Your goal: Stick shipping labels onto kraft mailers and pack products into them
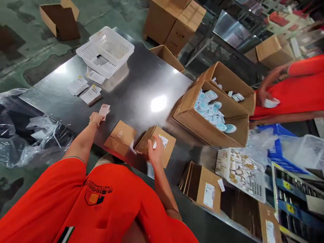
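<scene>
My left hand (96, 118) is closed on a small stack of white labels (104, 110) with printed text, held over the left edge of the metal table. My right hand (155, 151) rests on a pile of flattened cardboard boxes (170, 145) near the front edge. Its fingers look apart and touch a white label (162, 140) on the top box. Between my hands lies another flattened cardboard box (122, 135) with white print. Beyond my left hand are several piles of printed labels (91, 94).
A white plastic basket (109, 70) stands at the table's far left corner. Open cartons (212, 133) hold round pale-blue packs (210, 108). More labelled flat boxes (211, 192) and a basket of metal parts (240, 172) sit at right. Beside the cartons, a co-worker's hand (263, 96) holds something white.
</scene>
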`<state>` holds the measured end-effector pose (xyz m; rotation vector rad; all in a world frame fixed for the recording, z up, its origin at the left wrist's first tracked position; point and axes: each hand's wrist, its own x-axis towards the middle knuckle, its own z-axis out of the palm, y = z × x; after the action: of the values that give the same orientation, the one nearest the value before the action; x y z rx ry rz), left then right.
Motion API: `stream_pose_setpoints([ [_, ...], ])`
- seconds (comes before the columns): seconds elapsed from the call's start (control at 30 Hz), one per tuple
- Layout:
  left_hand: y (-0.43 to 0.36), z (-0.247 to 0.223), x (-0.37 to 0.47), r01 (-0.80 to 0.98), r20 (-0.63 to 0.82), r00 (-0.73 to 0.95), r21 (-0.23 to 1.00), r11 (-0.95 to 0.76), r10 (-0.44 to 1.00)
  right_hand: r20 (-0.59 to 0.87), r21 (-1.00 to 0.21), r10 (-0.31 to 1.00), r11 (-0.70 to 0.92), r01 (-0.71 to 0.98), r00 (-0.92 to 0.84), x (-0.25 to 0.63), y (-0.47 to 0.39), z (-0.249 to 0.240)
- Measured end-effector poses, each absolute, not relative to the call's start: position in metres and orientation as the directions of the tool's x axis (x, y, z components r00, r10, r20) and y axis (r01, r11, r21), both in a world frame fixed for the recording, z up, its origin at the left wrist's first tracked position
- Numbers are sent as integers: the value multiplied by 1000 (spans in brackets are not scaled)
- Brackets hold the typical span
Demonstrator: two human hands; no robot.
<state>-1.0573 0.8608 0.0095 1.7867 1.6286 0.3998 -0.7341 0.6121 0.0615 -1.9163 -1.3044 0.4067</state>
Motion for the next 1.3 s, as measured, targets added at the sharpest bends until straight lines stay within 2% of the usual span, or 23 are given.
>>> stream_pose_setpoints([
  [0.1, 829, 16, -1022, 674, -308, 198, 732, 99, 930, -20, -882, 930, -189, 431, 367, -755, 631, 63],
  [0.2, 783, 32, -973, 408, -393, 385, 884, 228, 835, -133, -955, 909, -224, 193, 394, -764, 655, 68],
  [0.27, 754, 49, -945, 302, -390, 529, 917, 262, 754, -181, -969, 886, -234, 74, 427, -760, 665, 73],
  [0.33, 735, 69, -925, 281, -324, 590, 941, 188, 739, -217, -966, 864, -257, 27, 454, -752, 667, 77],
  [0.43, 732, 98, -904, 277, -121, 569, 960, -51, 814, -219, -960, 865, -275, 62, 452, -740, 654, 82],
  [0.5, 739, 113, -893, 276, -52, 621, 949, -156, 782, -188, -961, 881, -257, 104, 434, -736, 642, 85],
  [0.6, 745, 127, -880, 267, -117, 732, 955, -125, 671, -146, -958, 902, -232, 171, 406, -727, 625, 93],
  [0.77, 738, 138, -875, 299, -235, 728, 954, 11, 644, 16, -938, 941, -103, 330, 338, -690, 603, 112],
  [0.87, 733, 146, -874, 342, -245, 731, 939, -31, 637, 141, -890, 958, 13, 455, 250, -670, 597, 119],
  [0.97, 729, 153, -871, 373, -231, 733, 923, -95, 640, 220, -855, 964, 119, 504, 146, -663, 596, 122],
  [1.07, 727, 158, -869, 374, -200, 736, 917, -141, 647, 242, -837, 966, 163, 522, 86, -664, 597, 124],
  [1.3, 722, 165, -869, 367, -172, 742, 913, -179, 648, 212, -824, 976, 156, 545, 41, -667, 598, 129],
])
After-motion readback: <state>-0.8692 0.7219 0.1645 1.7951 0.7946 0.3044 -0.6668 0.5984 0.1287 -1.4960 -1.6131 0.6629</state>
